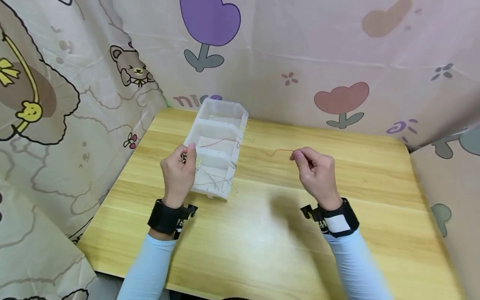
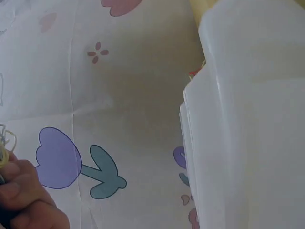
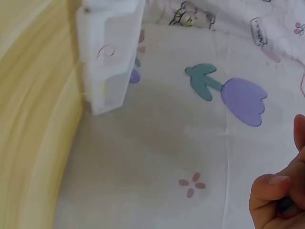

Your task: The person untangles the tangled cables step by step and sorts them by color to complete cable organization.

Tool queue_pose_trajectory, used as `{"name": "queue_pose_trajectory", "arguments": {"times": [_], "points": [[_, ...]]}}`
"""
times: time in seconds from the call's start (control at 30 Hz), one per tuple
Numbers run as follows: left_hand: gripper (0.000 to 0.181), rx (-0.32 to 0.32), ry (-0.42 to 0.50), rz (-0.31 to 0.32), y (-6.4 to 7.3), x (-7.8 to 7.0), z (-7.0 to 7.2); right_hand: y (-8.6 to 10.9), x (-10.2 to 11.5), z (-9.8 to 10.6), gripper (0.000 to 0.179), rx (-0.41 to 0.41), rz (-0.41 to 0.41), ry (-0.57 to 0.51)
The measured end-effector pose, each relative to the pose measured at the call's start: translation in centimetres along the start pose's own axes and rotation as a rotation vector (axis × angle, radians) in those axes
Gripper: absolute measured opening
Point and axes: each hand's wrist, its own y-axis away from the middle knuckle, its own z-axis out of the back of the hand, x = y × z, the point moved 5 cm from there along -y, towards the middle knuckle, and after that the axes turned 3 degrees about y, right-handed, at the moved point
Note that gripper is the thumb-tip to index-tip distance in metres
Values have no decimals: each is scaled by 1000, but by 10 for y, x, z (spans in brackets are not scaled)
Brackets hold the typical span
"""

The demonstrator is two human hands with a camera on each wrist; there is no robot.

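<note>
In the head view my left hand point(image 1: 178, 173) is curled round a bundle of thin wires point(image 1: 183, 158), dark and yellowish, in front of the tray's left side. Loops of pale wire point(image 2: 10, 138) stick out above its fingers in the left wrist view. Over the table to the right, my right hand point(image 1: 316, 173) pinches one end of a thin red wire point(image 1: 283, 150) between thumb and fingertips; its other end trails leftward. Between the hands lies a white three-compartment tray point(image 1: 233, 177). Its middle compartment shows a red wire point(image 1: 221, 141), the nearest one grey and yellow wires point(image 1: 211, 179).
Beneath the tray is a wooden table point(image 1: 255, 233). Pale wire point(image 1: 250, 135) pokes out past the tray's right wall. A patterned cloth point(image 1: 277, 50) hangs along the back and both sides. Each wrist carries a black strap point(image 1: 165, 216) with a camera mount.
</note>
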Motion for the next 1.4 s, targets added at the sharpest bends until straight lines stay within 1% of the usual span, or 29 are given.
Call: {"name": "queue_pose_trajectory", "arguments": {"times": [0.03, 0.07, 0.13, 0.2, 0.33, 0.4, 0.53, 0.63, 0.7, 0.8, 0.9, 1.03, 1.23, 1.4], "points": [[31, -5, 7, 5, -1, -2, 5, -1, -2, 3, 16, -3, -20, -5], [31, 4, 17, 10, -2, -4, 8, -2, -3, 2, 16, 7, -29, -11], [32, 34, 37, 16, -3, -9, 10, -3, -5, -2, 16, 23, -39, -21], [32, 48, 57, 30, -3, -14, 11, -3, -8, -8, 16, 22, -50, -29], [33, 32, 72, 56, -3, -16, 12, -9, -14, -26, 16, 35, -59, -32], [33, 25, 84, 62, -3, -16, 13, -14, -17, -36, 17, 64, -60, -28], [33, 38, 115, 53, -2, -16, 14, -26, -21, -59, 22, 135, -65, -28], [32, 43, 123, 46, 1, -11, 14, -34, -26, -76, 26, 197, -72, -34], [32, 47, 121, 50, 3, -3, 13, -38, -29, -87, 27, 233, -82, -35], [32, 63, 119, 64, 7, 9, 11, -43, -33, -102, 28, 272, -103, -38], [33, 72, 115, 71, 10, 15, 11, -50, -36, -115, 29, 306, -127, -26], [34, 67, 115, 63, 11, 16, 13, -60, -39, -129, 29, 340, -139, 9], [33, 63, 139, 54, 12, 17, 14, -72, -39, -146, 27, 389, -125, 30], [34, 71, 149, 64, 14, 19, 15, -75, -40, -168, 27, 472, -130, 45]]}}
